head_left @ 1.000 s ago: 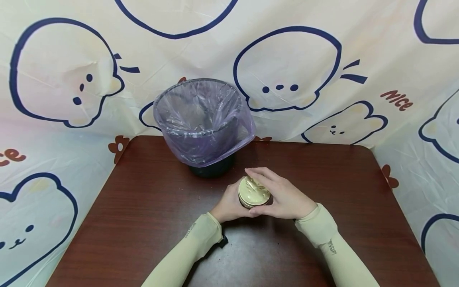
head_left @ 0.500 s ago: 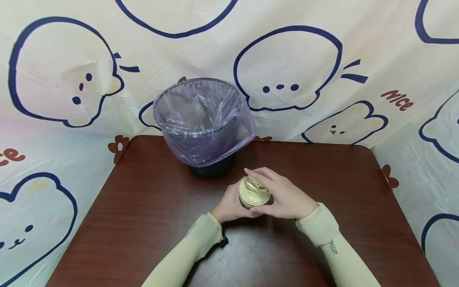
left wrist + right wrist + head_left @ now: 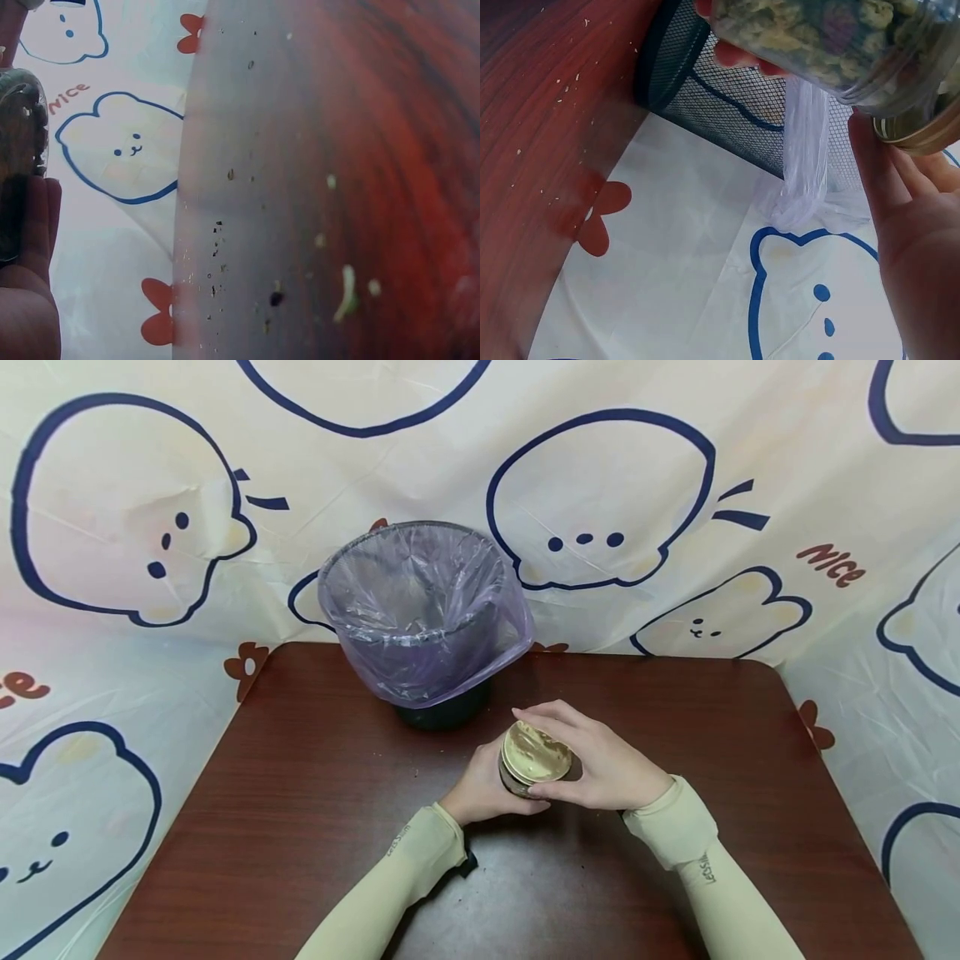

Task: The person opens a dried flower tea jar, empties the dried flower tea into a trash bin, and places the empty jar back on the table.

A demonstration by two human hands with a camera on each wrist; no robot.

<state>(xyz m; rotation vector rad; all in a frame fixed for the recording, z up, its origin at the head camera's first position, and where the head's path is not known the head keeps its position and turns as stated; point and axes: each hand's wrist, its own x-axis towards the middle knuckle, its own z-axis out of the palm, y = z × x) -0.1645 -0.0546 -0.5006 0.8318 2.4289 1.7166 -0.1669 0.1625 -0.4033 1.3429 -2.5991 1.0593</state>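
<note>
Between both hands, over the middle of the table, is a clear jar [image 3: 817,37] filled with dried yellowish-green and purplish pieces like flower buds. My left hand [image 3: 480,789] grips the jar's side; part of that hand shows at the left wrist view's edge beside the jar [image 3: 19,150]. The fingers and thumb of my right hand [image 3: 603,764] hold the rim of the shiny gold lid [image 3: 534,756]. In the right wrist view the lid [image 3: 922,139] sits tilted at the jar's mouth, with a gap along one side. My right palm is hidden from the head view.
A dark mesh bin [image 3: 442,714] lined with a purple plastic bag [image 3: 420,672] stands at the back of the brown table [image 3: 675,727], just beyond the hands. Small crumbs [image 3: 345,292] are scattered on the tabletop. A cartoon-printed curtain [image 3: 600,485] borders the back and sides.
The gold lid has risen and tilted, moving slightly right and away from the jar's mouth with my right hand. More of the jar's side shows. My left hand has stayed in place.
</note>
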